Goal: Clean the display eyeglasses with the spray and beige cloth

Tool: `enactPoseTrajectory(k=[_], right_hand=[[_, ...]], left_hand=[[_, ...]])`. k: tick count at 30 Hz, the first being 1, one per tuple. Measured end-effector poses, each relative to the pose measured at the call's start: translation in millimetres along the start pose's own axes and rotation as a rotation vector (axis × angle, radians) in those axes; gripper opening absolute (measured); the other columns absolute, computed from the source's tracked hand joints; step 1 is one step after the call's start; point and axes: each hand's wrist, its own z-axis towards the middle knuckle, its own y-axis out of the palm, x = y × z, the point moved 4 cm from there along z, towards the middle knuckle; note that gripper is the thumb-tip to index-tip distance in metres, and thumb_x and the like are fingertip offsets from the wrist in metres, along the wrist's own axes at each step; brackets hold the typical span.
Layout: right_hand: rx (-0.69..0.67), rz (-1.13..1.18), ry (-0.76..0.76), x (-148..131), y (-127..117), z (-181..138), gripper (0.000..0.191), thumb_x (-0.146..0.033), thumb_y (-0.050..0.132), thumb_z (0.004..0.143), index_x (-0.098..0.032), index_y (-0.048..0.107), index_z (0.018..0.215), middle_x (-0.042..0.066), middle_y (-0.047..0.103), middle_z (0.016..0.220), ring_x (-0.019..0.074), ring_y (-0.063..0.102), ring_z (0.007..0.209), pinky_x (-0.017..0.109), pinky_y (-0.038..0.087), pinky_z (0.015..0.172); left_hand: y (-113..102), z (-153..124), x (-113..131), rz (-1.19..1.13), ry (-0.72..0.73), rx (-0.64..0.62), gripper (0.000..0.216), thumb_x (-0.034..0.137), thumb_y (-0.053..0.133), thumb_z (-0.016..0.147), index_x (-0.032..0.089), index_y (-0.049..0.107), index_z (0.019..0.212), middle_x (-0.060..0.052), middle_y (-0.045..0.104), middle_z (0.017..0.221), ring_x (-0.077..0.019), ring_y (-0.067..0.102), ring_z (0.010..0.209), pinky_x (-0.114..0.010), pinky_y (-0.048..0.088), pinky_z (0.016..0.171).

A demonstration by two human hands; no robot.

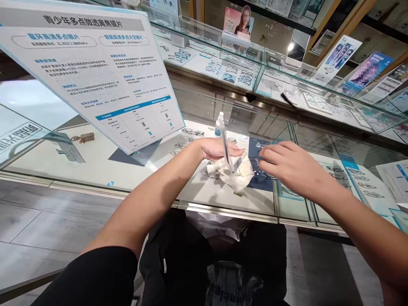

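Note:
My left hand (pixel 216 149) is closed on a cream cleaning cloth (pixel 234 176) and on a pair of thin-framed glasses (pixel 247 166), whose temple arm sticks up past my fingers. My right hand (pixel 287 168) pinches the other side of the glasses' frame with its fingertips. Both hands hover just above the glass display counter (pixel 223 199). A small spray bottle (pixel 219 125) stands upright on the counter just behind my left hand.
A large white information board (pixel 92 68) leans on the counter at left. A small key tag (pixel 85 137) lies on the glass at left. Glass cases holding several glasses (pixel 242 76) and posters (pixel 366 72) run behind.

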Motion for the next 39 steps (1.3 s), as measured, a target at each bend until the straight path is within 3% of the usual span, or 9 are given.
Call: enactPoseTrajectory(k=[4,7,11,15,19,25,29,34,39], right_hand=[[-0.008,-0.068,-0.017,-2.2,3.0,13.8,0.024,-0.007,0.056,0.104,-0.023,0.068,0.091,0.008,0.079,0.111,0.0258,0.069,0.11,0.041,0.049,0.093],[0.069,-0.047,0.03,4.6,4.8,15.3,0.028,-0.005,0.053,0.105,-0.024,0.07,0.094,0.008,0.08,0.116,0.0275,0.068,0.123,0.044,0.05,0.105],[0.388,0.067,0.265,21.6,9.2,5.2,0.02,-0.016,0.06,0.105,-0.028,0.075,0.11,0.006,0.078,0.132,0.0309,0.065,0.134,0.052,0.049,0.111],[0.669,0.511,0.702,38.9,39.4,-2.0,0.016,-0.035,0.065,0.104,-0.025,0.078,0.1,0.007,0.078,0.102,0.0271,0.07,0.102,0.047,0.053,0.092],[0.642,1.239,0.876,39.7,94.4,13.5,0.028,-0.051,0.074,0.097,-0.025,0.081,0.096,0.005,0.077,0.097,0.0209,0.066,0.088,0.038,0.052,0.082],[0.739,1.702,1.079,32.8,140.6,16.9,0.028,-0.05,0.093,0.076,-0.027,0.082,0.084,0.002,0.08,0.104,0.0171,0.063,0.085,0.032,0.048,0.077],[0.689,1.826,1.131,27.5,151.4,13.7,0.029,-0.049,0.096,0.072,-0.026,0.081,0.081,0.002,0.08,0.103,0.0164,0.062,0.082,0.031,0.047,0.073],[0.671,1.875,1.065,25.2,152.4,16.0,0.028,-0.05,0.096,0.076,-0.027,0.081,0.08,0.001,0.078,0.099,0.0167,0.063,0.086,0.032,0.051,0.081],[0.684,1.88,1.047,25.7,153.0,15.4,0.026,-0.048,0.093,0.079,-0.026,0.08,0.082,0.001,0.076,0.1,0.018,0.064,0.09,0.032,0.054,0.086]], left_hand=[[17.5,0.4,-2.8,0.089,-0.134,-0.169,0.04,0.048,0.094,0.078,0.015,0.071,0.078,-0.002,0.065,0.064,-0.014,0.058,0.057,-0.026,0.048,0.054],[26.4,5.7,-0.6,0.086,-0.219,-0.271,0.044,0.038,0.103,0.065,0.014,0.067,0.069,0.0,0.06,0.061,-0.0102,0.051,0.053,-0.023,0.04,0.049],[25.5,14.4,13.4,-0.041,-0.029,-0.127,0.042,0.036,0.102,0.068,0.011,0.07,0.076,-0.003,0.067,0.069,-0.0103,0.057,0.062,-0.022,0.045,0.058],[21.2,16.3,16.2,-0.054,0.059,-0.019,0.046,0.042,0.101,0.072,0.008,0.077,0.091,-0.007,0.074,0.081,-0.012,0.064,0.069,-0.022,0.049,0.064],[18.1,19.3,10.9,-0.013,0.082,0.053,0.047,0.038,0.103,0.067,0.009,0.077,0.094,-0.004,0.074,0.081,-0.0098,0.063,0.068,-0.021,0.048,0.062],[21.4,22.9,4.1,0.087,0.046,0.093,0.049,0.032,0.106,0.058,0.009,0.078,0.092,-0.003,0.074,0.077,-0.0112,0.064,0.07,-0.023,0.049,0.066],[24.6,22.4,-1.8,0.131,0.056,0.108,0.048,0.038,0.104,0.064,0.01,0.075,0.089,-0.001,0.07,0.075,-0.0116,0.06,0.071,-0.024,0.046,0.066],[24.2,19.7,-8.8,0.254,0.113,0.271,0.045,0.049,0.094,0.078,0.013,0.068,0.081,0.002,0.06,0.072,-0.0096,0.049,0.065,-0.023,0.034,0.058],[32.3,15.5,-3.3,0.235,0.108,0.199,0.042,0.051,0.086,0.086,0.014,0.066,0.086,0.001,0.061,0.079,-0.0106,0.051,0.07,-0.023,0.039,0.063]])
